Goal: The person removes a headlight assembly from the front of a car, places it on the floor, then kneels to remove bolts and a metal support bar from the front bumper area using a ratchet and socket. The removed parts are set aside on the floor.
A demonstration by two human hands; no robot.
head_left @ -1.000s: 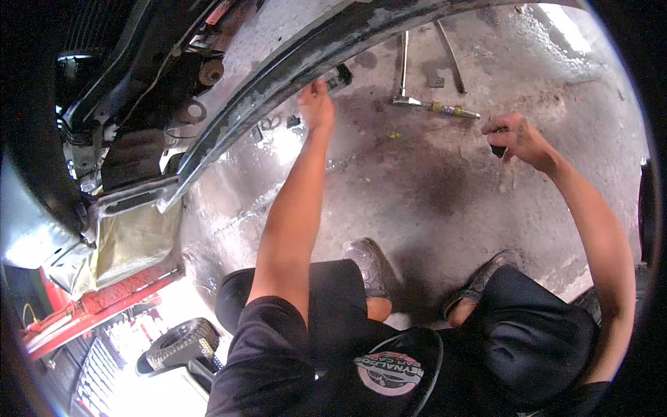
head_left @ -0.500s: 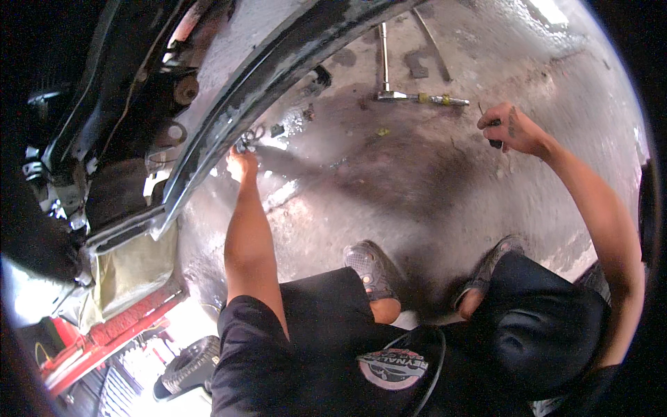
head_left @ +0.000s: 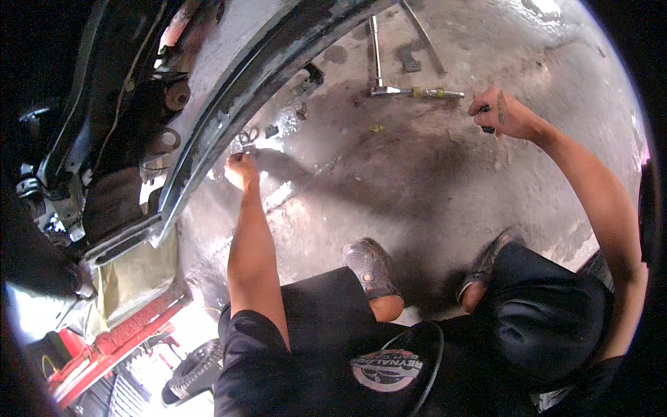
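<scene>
Small metal parts [head_left: 251, 135] beside black fender edge [head_left: 229, 118]

Open concrete floor [head_left: 417, 174] between both hands; black fender edge [head_left: 229, 118] blocks the left.

Rough stained concrete floor [head_left: 417, 181]

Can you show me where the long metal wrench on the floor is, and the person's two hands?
long metal wrench [head_left: 376, 55], head view, on the middle of its straight shaft.
left hand [head_left: 241, 169], head view, on the back of the hand.
right hand [head_left: 501, 112], head view, on the back of the hand.
</scene>
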